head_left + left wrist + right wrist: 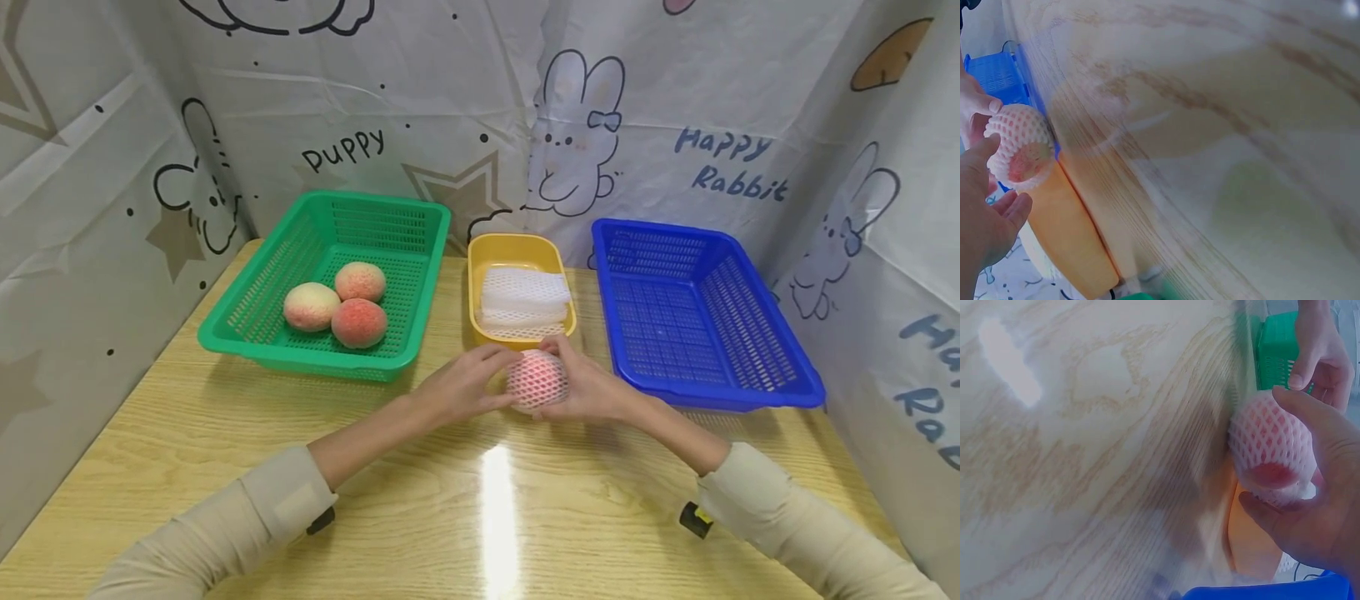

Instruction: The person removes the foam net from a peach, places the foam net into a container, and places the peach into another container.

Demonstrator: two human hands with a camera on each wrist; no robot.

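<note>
A pinkish-red peach (537, 379) wears a white foam net, held just in front of the yellow tray (517, 247). My right hand (592, 392) grips it from the right, thumb and fingers around its side. At one end of the net, bare peach skin shows in both wrist views. On the left, my left hand (468, 383) has its fingertips at the edge of the net, with a gap between palm and peach. Its fingers look spread and relaxed in the left wrist view. Several folded white foam nets (525, 292) lie in the yellow tray.
At the left stands a green basket (382, 223) with three loose peaches (360, 323) in it. A blue basket (652, 321) stands at the right. Behind them hangs a printed curtain (465, 100); the wooden table (420, 500) extends toward me.
</note>
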